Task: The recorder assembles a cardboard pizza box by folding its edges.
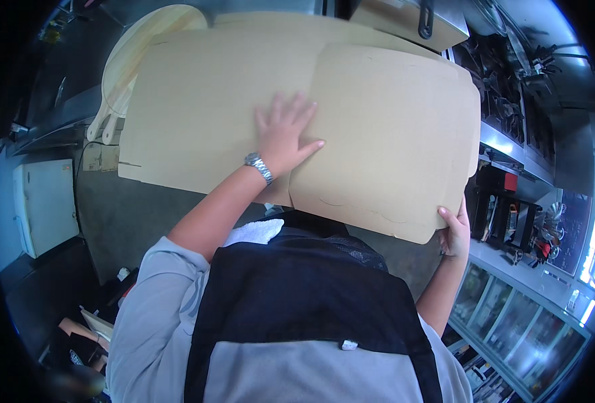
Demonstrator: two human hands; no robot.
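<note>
A large flat piece of brown cardboard (pixel 197 101), like an opened-out box with a crease down its middle, spreads out in front of me. My left hand (pixel 287 134) lies on it near the crease, fingers spread and slightly blurred, a metal watch on the wrist. At the near right corner my right hand (pixel 453 232) grips the cardboard's edge, thumb on top and the other fingers mostly hidden beneath. Round wooden boards with handles (pixel 119 74) stick out from behind the cardboard's far left side.
A closed cardboard box (pixel 405 20) sits beyond the far right edge, with a black handle beside it. On the right are a stove (pixel 499 80) and a glass-fronted cabinet (pixel 519 329) with utensils around it. A white box-shaped unit (pixel 48 207) stands at left.
</note>
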